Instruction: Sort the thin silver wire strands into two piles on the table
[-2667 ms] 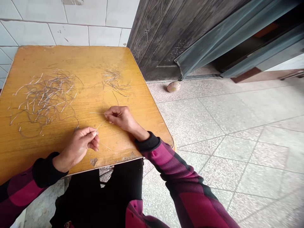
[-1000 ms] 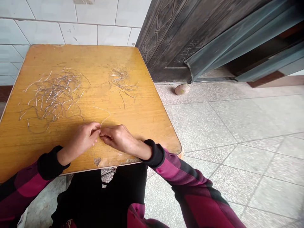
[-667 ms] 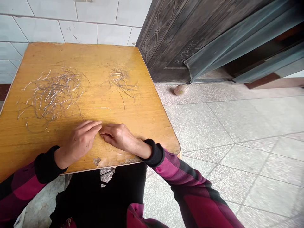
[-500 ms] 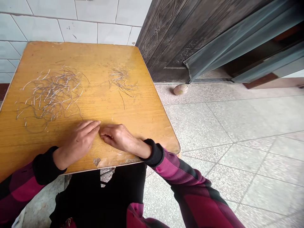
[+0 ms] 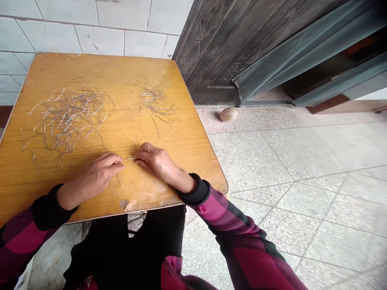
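Note:
A thin, pale piece of wire (image 5: pixel 129 158) spans the small gap between my hands, low over the table's near part. One stretch of it is pinched in the fingers of my left hand (image 5: pixel 98 171); a fine end hangs below those fingers. My right hand (image 5: pixel 157 161) pinches the other side, and a short light end sticks out above its fingertips. Beyond my left hand lies a large tangled heap of thin wires (image 5: pixel 71 119). Farther back on the right is a smaller bunch of similar wires (image 5: pixel 154 102).
The yellow wooden table (image 5: pixel 127 72) has a worn, chipped front edge. White wall tiles (image 5: pixel 99 40) stand behind it. To the right are a dark carved door (image 5: pixel 217 52), a grey-green curtain (image 5: pixel 272 72) and a ball (image 5: pixel 228 114) on the tiled floor.
My hands have moved apart, the left one slightly leftward, and the wire now shows between them. My right fingers have risen a little. Both wire piles look the same.

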A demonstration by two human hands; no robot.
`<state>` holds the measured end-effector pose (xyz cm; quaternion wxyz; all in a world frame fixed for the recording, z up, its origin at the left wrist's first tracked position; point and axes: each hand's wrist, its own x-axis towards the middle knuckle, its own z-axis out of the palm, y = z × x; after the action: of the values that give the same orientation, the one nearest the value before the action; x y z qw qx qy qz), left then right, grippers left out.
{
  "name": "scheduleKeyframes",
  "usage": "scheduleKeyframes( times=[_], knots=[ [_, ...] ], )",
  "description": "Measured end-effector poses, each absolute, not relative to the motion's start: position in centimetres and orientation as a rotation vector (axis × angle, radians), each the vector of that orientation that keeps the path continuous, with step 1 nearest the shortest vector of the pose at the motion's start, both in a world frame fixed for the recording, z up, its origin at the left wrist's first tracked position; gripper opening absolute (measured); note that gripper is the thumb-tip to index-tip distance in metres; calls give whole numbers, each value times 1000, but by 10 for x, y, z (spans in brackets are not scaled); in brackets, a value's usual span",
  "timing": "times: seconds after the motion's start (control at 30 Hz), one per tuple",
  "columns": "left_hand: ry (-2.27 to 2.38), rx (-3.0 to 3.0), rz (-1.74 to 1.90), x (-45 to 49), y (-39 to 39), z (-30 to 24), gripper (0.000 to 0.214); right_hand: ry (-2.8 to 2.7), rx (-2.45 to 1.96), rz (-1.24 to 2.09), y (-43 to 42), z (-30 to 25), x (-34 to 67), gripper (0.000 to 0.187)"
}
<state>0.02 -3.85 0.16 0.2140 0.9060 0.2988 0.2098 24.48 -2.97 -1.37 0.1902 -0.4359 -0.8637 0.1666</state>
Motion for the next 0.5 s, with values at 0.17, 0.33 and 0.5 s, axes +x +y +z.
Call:
scheduleKeyframes(
  times=[0.17, 0.33, 0.5],
  knots=[
    [845, 2624, 462, -1, -39, 5, 32, -2356, -1266, 425, -30, -11, 246, 15],
    [862, 2676, 430, 4, -41, 8, 29, -1993, -1427, 519, -17, -14, 249, 24],
    [852, 2605, 483, 8, -42, 3, 27, -2098, -1541, 606, -4, -13, 242, 3]
  ],
)
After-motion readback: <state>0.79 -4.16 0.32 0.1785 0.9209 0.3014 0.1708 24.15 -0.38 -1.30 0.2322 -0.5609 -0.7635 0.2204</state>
